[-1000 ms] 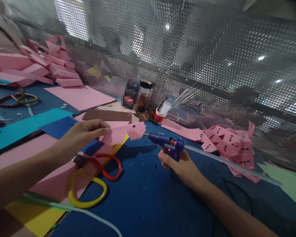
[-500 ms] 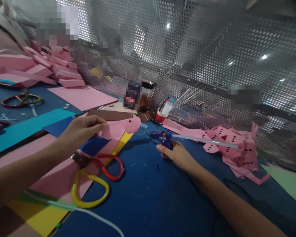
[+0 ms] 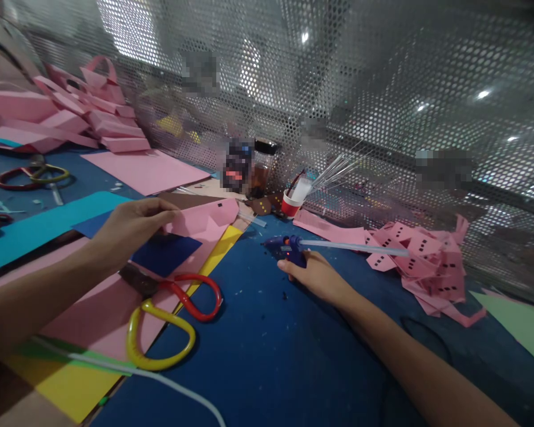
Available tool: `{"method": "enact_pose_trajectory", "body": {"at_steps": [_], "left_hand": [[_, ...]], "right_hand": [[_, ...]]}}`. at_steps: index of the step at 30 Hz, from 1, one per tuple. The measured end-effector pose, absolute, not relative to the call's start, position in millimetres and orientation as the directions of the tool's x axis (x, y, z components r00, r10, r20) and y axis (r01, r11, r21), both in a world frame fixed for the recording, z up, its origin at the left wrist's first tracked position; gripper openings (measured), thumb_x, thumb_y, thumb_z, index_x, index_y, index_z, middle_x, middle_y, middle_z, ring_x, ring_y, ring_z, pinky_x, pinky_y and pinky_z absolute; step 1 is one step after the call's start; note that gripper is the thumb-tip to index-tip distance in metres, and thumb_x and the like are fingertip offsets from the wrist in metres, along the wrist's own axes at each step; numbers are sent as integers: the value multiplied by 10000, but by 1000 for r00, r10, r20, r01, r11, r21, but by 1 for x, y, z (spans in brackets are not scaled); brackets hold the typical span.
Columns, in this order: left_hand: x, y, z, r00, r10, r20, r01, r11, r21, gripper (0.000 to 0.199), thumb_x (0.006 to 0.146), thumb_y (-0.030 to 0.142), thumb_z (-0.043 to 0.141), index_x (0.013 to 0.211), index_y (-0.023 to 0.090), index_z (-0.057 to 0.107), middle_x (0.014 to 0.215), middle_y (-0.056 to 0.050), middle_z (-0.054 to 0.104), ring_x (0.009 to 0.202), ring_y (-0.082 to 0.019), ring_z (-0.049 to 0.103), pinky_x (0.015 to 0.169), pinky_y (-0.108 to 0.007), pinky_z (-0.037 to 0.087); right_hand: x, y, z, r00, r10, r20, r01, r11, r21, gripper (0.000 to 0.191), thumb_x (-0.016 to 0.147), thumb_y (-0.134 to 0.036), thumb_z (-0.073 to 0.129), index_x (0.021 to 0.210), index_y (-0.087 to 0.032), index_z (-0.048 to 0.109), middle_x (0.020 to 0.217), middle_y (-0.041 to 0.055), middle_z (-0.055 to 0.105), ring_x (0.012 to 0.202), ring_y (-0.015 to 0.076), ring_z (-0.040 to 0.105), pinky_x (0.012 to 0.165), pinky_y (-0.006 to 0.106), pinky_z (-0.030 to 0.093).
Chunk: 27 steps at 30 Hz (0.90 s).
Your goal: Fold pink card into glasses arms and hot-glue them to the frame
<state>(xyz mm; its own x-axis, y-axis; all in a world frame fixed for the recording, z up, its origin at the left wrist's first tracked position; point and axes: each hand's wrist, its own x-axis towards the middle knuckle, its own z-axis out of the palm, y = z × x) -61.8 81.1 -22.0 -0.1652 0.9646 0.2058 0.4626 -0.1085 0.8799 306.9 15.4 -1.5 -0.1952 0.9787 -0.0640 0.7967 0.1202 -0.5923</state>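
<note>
My left hand (image 3: 145, 222) pinches one end of a pink paper strip (image 3: 204, 212), which has a small black square near its far end. Beneath the strip lie a dark blue piece of paper (image 3: 167, 254) and larger pink sheets. My right hand (image 3: 314, 273) is closed round the handle of a blue glue gun (image 3: 289, 249), low over the blue table. A long clear glue stick (image 3: 356, 247) sticks out of its back, and its nozzle points left. Scissors (image 3: 160, 308) with one red and one yellow handle rest on the papers below my left hand.
Pink strips with black squares (image 3: 420, 261) are heaped at the right. More pink strips (image 3: 102, 118) lie at the upper left, near other scissors (image 3: 35, 173). A red and white cup (image 3: 290, 204) and a jar (image 3: 263, 169) stand before the perforated metal wall (image 3: 360, 89). A white cable (image 3: 160, 378) crosses the front.
My left hand and the pink strip have shifted a little left and up. The glue gun in my right hand has moved slightly left.
</note>
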Motion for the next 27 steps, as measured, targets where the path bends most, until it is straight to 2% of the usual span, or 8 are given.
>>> {"method": "enact_pose_trajectory", "body": {"at_steps": [6,15,22,27], "left_hand": [[-61,79,-22,-147,976,162,408,-90,909,307,758,465,760,908,200,721,718,33,636,667,-131,554,611,-248,439],[-58,77,-20,-142,976,167,390,-100,915,284,761,435,767,895,189,725,702,26,628,663,-137,551,598,-254,427],[-58,76,-20,-132,977,167,399,-102,911,292,758,459,772,892,204,725,690,26,620,658,-143,543,586,-252,418],[-57,75,-20,-121,976,179,412,-114,904,299,755,458,771,884,192,724,684,18,618,666,-147,551,588,-256,415]], "right_hand": [[305,16,-2,-205,976,-67,805,130,-578,404,957,-575,568,766,-228,648,738,29,704,741,236,665,787,386,469],[304,17,-4,-202,978,-47,795,136,-591,369,955,-534,595,760,-228,660,727,37,705,714,234,661,681,349,446],[307,15,-3,-176,983,-50,788,110,-606,377,953,-571,592,833,-225,684,745,36,706,748,236,671,765,370,483],[308,14,-2,-179,982,-54,765,105,-635,368,953,-560,598,837,-219,673,747,40,704,743,227,663,769,372,482]]}}
